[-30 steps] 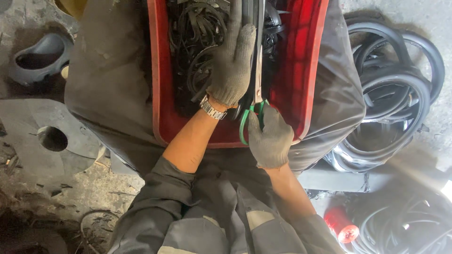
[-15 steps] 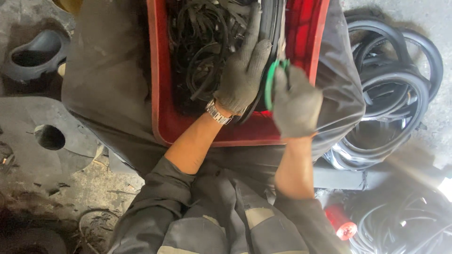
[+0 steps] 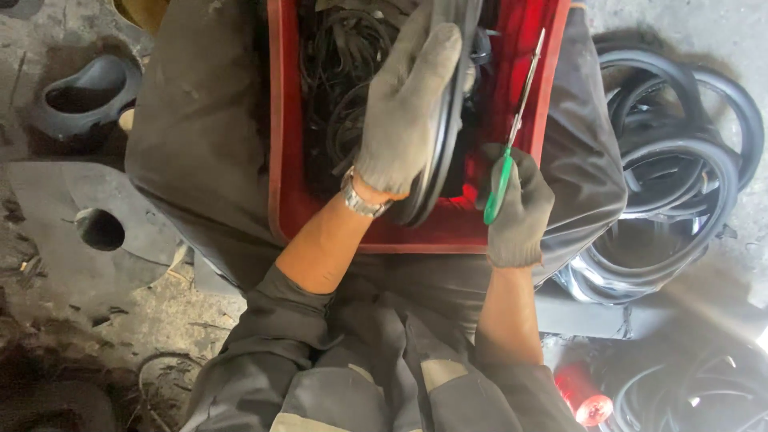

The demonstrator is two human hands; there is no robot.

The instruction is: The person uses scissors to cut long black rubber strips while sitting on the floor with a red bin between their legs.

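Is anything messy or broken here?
Yes. Black rubber strips lie tangled in the red crate. Rubber rings sprawl on the floor, and a flat grey sheet has a hole through it.

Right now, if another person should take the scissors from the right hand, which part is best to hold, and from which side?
Probably the shut metal blades, taken from the side, above the red crate. The scissors point up and away from the person, and the right hand already wraps the green handles, so only the blades are free. Being shut, they look fairly safe to pinch on their flat sides.
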